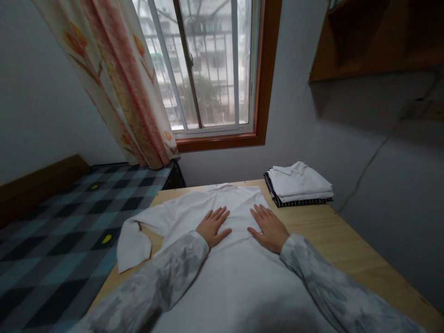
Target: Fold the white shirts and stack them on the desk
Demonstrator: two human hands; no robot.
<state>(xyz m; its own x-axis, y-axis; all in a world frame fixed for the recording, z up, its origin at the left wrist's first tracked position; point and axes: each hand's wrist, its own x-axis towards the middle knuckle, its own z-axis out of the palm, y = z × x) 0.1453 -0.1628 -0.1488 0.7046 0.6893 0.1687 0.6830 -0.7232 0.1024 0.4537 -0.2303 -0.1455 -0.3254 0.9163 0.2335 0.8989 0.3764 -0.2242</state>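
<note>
A white long-sleeved shirt lies spread over the wooden table, its collar end toward the window. Its left sleeve bends and hangs past the table's left edge. My left hand rests flat on the upper part of the shirt, fingers spread. To the right of it, my right hand also lies palm down on the cloth with its fingers apart. Neither hand grips anything. The shirt's right sleeve is not visible, and my right forearm covers part of that side.
On the table's far right corner sits a stack of folded clothes, white over black striped. A bed with a checked sheet adjoins on the left. Behind are a curtain and window; a wooden shelf hangs upper right.
</note>
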